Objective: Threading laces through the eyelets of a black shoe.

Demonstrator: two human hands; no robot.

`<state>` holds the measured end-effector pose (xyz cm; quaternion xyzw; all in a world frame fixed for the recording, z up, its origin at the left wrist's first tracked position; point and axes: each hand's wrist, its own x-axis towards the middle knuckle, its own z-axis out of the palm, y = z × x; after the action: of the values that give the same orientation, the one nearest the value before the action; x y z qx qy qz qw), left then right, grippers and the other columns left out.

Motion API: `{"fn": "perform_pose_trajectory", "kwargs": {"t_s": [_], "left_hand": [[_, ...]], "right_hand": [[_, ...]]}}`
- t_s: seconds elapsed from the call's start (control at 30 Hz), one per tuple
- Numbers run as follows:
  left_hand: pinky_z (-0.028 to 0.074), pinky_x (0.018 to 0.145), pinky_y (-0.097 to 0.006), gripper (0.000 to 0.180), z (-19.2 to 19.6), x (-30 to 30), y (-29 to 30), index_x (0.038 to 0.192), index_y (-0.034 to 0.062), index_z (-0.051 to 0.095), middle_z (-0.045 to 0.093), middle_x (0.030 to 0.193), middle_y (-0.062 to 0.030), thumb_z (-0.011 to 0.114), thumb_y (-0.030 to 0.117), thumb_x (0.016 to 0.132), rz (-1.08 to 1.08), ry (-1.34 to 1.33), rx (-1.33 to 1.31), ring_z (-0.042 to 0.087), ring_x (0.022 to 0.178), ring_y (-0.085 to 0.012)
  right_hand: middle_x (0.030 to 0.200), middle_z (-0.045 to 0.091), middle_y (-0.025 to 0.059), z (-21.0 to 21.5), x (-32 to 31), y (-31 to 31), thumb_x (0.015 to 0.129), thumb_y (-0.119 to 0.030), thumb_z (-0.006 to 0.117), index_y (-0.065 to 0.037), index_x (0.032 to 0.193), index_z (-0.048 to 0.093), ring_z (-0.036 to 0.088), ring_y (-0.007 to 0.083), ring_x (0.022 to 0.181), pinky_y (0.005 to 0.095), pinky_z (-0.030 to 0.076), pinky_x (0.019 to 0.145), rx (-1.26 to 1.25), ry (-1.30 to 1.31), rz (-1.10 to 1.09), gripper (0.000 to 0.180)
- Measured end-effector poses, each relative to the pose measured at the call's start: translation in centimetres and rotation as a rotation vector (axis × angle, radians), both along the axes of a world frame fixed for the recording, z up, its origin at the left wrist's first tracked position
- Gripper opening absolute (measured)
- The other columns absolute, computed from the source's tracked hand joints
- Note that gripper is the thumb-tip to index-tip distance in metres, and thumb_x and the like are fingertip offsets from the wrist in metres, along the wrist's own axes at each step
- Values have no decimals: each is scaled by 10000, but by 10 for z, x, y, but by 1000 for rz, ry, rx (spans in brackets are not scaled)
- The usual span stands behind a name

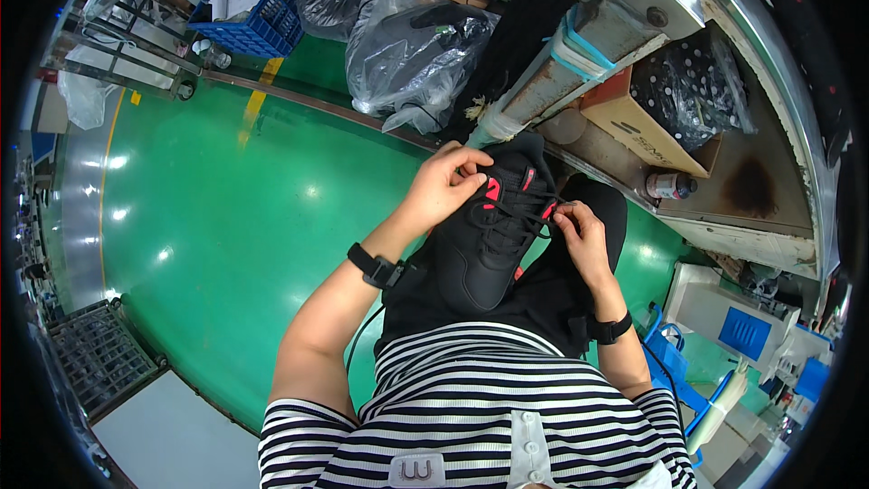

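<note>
A black sneaker with red accents lies on my lap, its toe towards my body. Black shoelaces cross its upper in loose loops. My left hand is at the left side of the shoe's opening, thumb and forefinger pinched on a lace. On the shoe's other side, my right hand pinches a lace beside the eyelets. The lace ends between the fingers are mostly hidden. Each wrist wears a black strap.
Ahead stand a rusty metal post, clear plastic bags and a blue crate. To the right, a metal shelf holds a cardboard box and a small bottle. A white-topped table stands at lower left on the green floor.
</note>
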<state>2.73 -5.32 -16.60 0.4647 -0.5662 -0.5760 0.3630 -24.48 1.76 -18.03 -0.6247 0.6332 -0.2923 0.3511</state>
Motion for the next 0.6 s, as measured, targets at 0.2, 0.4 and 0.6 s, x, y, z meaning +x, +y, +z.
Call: {"fn": "perform_pose_trajectory", "kwargs": {"t_s": [0.2,0.4,0.6], "left_hand": [[500,710,-282,131,-4,-12,24,968,24,709,597,959,-77,698,-3,841,162,-207,-477,597,800,-168],[507,718,-330,129,-9,-14,32,933,18,702,618,922,-97,699,-25,811,189,-311,-699,616,845,-246],[499,684,-228,133,-3,-17,29,962,18,689,599,1016,-39,722,12,833,248,-2,-257,566,824,-94]], "right_hand": [[836,600,95,2,2,-4,885,-48,650,15,937,625,586,177,703,299,477,663,62,-27,-52,85],[815,591,86,1,2,-4,888,-52,651,13,922,620,574,160,692,297,473,662,48,-13,-44,80],[802,591,84,-5,1,-2,890,-53,650,4,927,610,567,154,692,294,470,661,52,-55,-57,79]]}}
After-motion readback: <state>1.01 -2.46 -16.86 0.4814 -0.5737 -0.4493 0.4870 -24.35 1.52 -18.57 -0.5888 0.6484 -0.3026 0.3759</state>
